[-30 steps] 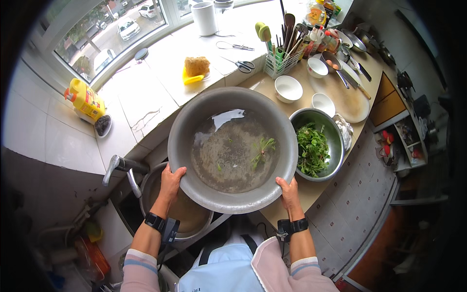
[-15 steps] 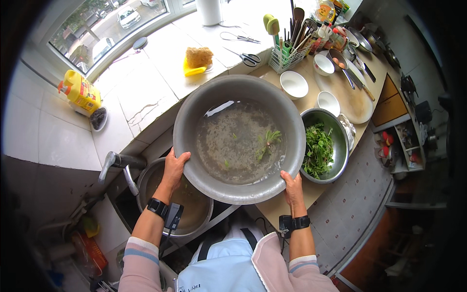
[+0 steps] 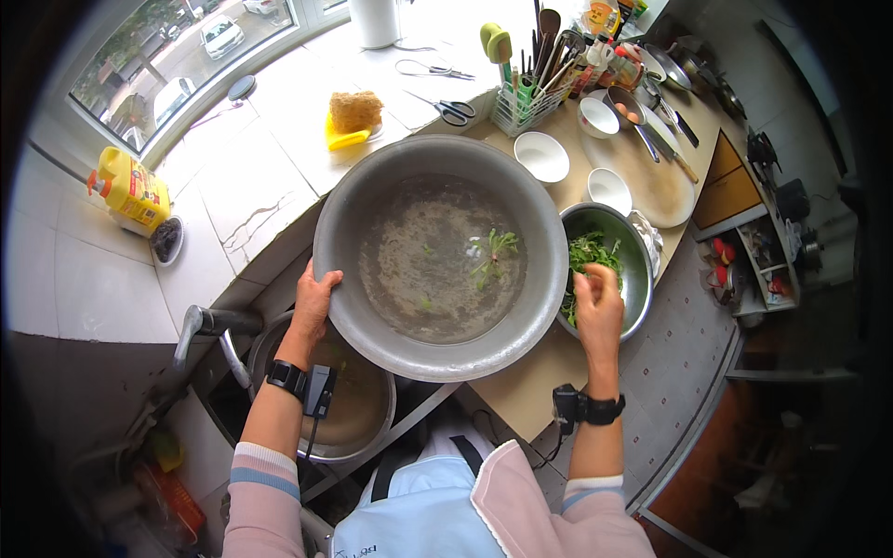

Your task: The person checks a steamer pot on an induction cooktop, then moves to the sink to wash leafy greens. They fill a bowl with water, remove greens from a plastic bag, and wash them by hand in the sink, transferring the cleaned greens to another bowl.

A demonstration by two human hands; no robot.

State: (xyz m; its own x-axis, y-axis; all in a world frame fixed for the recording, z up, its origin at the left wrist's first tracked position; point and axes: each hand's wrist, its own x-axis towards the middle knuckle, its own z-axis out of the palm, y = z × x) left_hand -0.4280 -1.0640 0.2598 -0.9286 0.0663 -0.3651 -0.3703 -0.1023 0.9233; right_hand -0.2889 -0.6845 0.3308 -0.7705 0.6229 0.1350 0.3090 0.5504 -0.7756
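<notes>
A large grey metal basin point(image 3: 442, 365) of water fills the middle of the view. Several bits of green leaf lie in its water, the biggest a leafy sprig point(image 3: 495, 253) towards the right. My left hand point(image 3: 314, 299) grips the basin's left rim, thumb on top. Off the right rim, my right hand point(image 3: 600, 302) hovers at the near-left side of a steel bowl point(image 3: 640, 279) of leafy greens point(image 3: 588, 249). Its fingers are loosely bent, and I see nothing held in them. It partly covers the greens; I cannot tell whether it touches them.
Below the basin's left side, a metal pot point(image 3: 372, 430) of cloudy water stands in the sink by the faucet point(image 3: 219, 321). White bowls point(image 3: 541, 156), a round cutting board point(image 3: 665, 191) with a knife and a utensil rack point(image 3: 523, 107) stand beyond. Scissors point(image 3: 454, 112) lie on the tiled ledge.
My right hand has let go of the basin's rim and moved right and up to the bowl of greens. My left hand still holds the basin. The whole view has shifted slightly.
</notes>
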